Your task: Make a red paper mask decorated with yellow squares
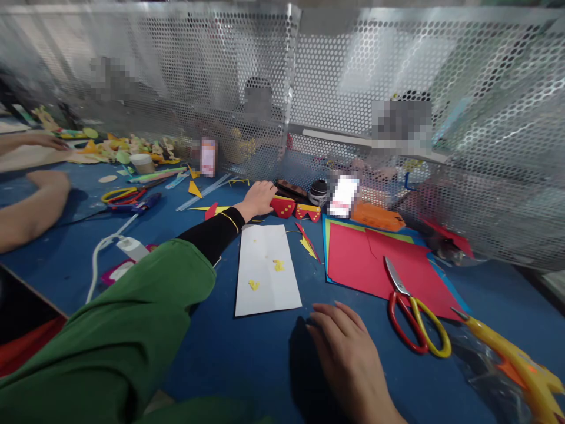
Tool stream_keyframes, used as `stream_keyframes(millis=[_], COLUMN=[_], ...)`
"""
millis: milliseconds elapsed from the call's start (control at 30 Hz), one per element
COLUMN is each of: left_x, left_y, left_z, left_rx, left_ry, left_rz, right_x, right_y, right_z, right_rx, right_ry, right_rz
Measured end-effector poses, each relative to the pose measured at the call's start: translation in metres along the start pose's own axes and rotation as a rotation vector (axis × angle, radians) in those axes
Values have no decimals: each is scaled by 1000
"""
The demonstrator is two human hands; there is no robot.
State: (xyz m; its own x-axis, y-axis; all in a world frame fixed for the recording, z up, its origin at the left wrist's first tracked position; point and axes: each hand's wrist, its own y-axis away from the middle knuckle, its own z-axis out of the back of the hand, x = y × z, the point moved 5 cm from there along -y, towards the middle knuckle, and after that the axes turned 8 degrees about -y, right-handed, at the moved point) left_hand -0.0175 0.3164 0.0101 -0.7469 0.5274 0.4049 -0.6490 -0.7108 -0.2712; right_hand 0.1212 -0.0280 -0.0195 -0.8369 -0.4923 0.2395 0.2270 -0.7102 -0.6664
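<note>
My left hand (259, 200) reaches to the back of the blue table, its fingers curled down and their tips hidden. Right beside it stands a red paper piece (282, 206) with yellow dots and a yellow top edge. A similar small red and yellow paper piece (308, 212) is just to the right. My right hand (346, 347) rests on the table at the front, fingers loosely stretched, holding nothing. Between my hands lies a white paper sheet (265, 300) with small yellow scraps (279, 265) on it. Red and yellow paper offcuts (309, 242) lie beside the sheet.
Scissors (412, 312) with red and yellow handles lie on red paper (353, 259) at right. A yellow glue gun (516, 359) is at far right. A glowing phone (343, 196) leans on the perforated metal screen (344, 70). At left are a blue glue gun (136, 204) and another person's arm (35, 206).
</note>
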Motion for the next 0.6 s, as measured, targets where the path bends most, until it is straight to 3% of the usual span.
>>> stream_keyframes(millis=[233, 600], left_x=[-7, -11], left_y=[-12, -20], left_z=[-10, -16], left_rx=[50, 92], left_ry=[-7, -38], left_rz=[-78, -25], right_x=[2, 0], right_y=[-4, -3], right_z=[3, 3], right_rx=[-2, 33], right_ry=[15, 6], right_rz=[7, -12])
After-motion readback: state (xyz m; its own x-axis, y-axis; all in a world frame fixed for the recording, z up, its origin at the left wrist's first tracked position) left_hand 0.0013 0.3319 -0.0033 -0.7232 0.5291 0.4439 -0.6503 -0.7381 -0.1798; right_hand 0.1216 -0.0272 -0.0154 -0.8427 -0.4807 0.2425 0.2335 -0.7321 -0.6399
